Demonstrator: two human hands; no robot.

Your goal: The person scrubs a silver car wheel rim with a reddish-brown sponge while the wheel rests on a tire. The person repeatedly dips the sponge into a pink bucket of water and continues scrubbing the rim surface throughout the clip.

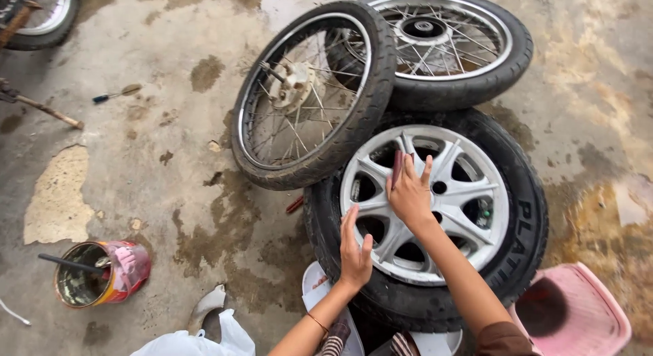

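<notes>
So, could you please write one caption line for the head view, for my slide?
Two bare hands, left hand and right hand, rest on a silver alloy wheel beside two spoked wheels.

there is one view, from a camera worn on the person's head, looking steeply down and forward at a stained concrete floor (156,186). it sits close above the work: both forearms enter from 6 o'clock, and the left hand (355,250) and right hand (410,191) lie near the centre of the frame on an alloy wheel (435,199). two spoked wheels (309,91) fill 12 o'clock, a tin can (92,282) sits at 8 o'clock, a pink stool (578,308) at 5 o'clock. the far edges bend slightly, as a wide lens does.
</notes>
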